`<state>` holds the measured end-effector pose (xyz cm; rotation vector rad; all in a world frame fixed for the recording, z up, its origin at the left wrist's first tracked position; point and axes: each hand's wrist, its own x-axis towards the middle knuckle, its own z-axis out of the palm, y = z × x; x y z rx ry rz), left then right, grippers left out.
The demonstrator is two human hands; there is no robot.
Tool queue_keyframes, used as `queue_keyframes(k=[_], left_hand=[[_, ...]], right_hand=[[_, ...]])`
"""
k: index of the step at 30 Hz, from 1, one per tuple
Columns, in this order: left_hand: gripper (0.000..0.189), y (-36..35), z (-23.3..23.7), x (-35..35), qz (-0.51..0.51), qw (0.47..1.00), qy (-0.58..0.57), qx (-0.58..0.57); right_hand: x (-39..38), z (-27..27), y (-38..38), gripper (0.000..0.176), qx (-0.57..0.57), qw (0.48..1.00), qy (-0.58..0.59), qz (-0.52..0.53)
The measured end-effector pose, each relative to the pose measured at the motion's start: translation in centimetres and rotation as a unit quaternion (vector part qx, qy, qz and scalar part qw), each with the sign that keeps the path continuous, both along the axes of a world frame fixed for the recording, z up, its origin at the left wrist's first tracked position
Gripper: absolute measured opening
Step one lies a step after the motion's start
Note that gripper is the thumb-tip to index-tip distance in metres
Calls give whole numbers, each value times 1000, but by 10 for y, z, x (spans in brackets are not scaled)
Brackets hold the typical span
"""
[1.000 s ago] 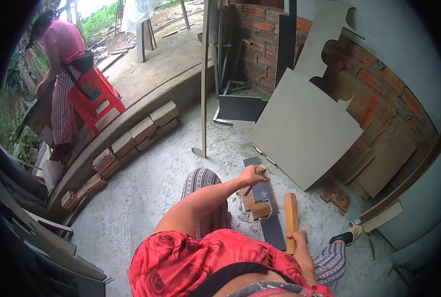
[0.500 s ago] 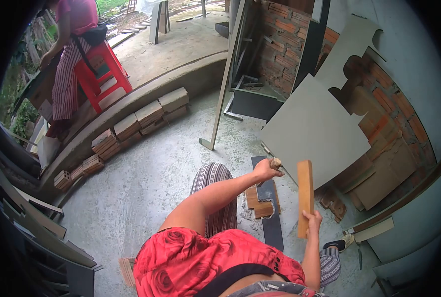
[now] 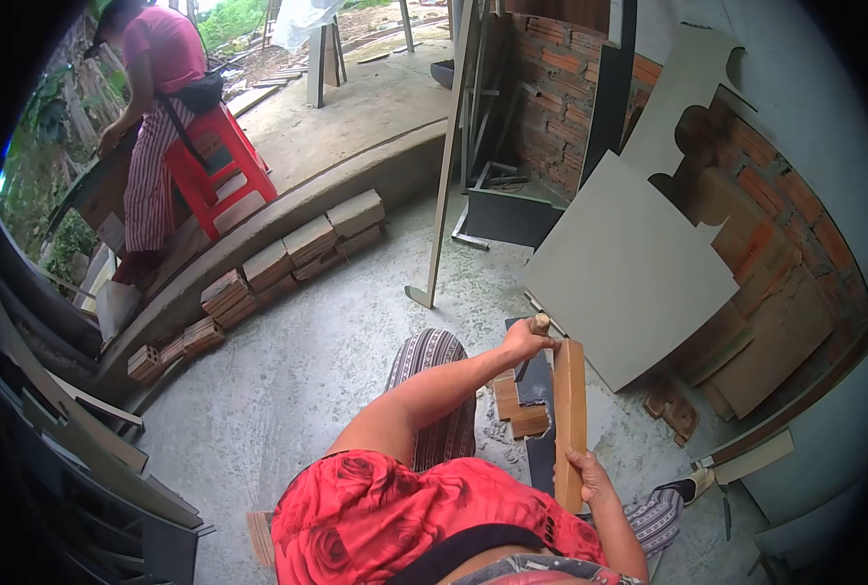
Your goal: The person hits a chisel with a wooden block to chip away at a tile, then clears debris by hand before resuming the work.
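My left hand (image 3: 528,341) is closed around a round wooden handle (image 3: 541,322), its end poking up above the fist; the lower part of that tool is hidden. Beside it stands a smooth wooden bar (image 3: 571,405), its far end right at the left hand. My right hand (image 3: 588,475) is wrapped around the near end of this bar. Beneath them a dark flat strip (image 3: 539,458) lies on the floor, with brown wooden pieces (image 3: 522,409) and pale crumbs around it.
A large pale panel (image 3: 634,273) leans ahead on the right, near a broken brown piece (image 3: 670,414). Bricks (image 3: 307,244) line the low step at left. A person (image 3: 166,58) sits on a red stool (image 3: 224,166) outside. A thin upright post (image 3: 444,195) stands ahead.
The wooden bar has moved left with my right hand, and its far end now meets my left hand. My left hand keeps its hold on the handle. The view has shifted slightly.
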<state>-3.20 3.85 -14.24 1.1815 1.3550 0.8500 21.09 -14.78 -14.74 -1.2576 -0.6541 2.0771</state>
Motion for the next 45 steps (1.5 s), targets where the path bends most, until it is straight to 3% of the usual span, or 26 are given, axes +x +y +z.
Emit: queue_keyframes(k=[2, 5, 10, 13, 16, 21, 29, 32, 39, 45], left_hand=[[39, 2, -1, 2, 10, 1000, -10, -1], [39, 7, 8, 3, 0, 999, -33, -16], [40, 3, 23, 8, 18, 995, -92, -17], [45, 8, 30, 2, -71, 986, -151, 8], [39, 11, 25, 3, -130, 981, -145, -17], [26, 10, 16, 10, -119, 987, -104, -15], [22, 12, 4, 16, -62, 995, -77, -25], [22, 10, 6, 17, -49, 996, -73, -20], [22, 15, -9, 16, -48, 995, -83, -41], [20, 13, -9, 17, -48, 996, -70, -31]], right_hand=[[-4, 1, -2, 49, -10, 1000, -16, -5], [-4, 22, 3, 46, 69, 995, -57, -38], [3, 27, 11, 49, 60, 997, -43, -24], [1, 26, 13, 53, 32, 999, -35, -1], [0, 19, 9, 49, 10, 999, -33, 6], [-1, 8, 4, 49, -23, 999, -23, 8], [-5, 15, 7, 85, 85, 996, -38, -10], [-12, 29, 8, 88, 117, 990, -78, 7], [-7, 31, 16, 90, 121, 987, -96, 38], [-5, 33, 20, 75, 131, 985, -101, 53]])
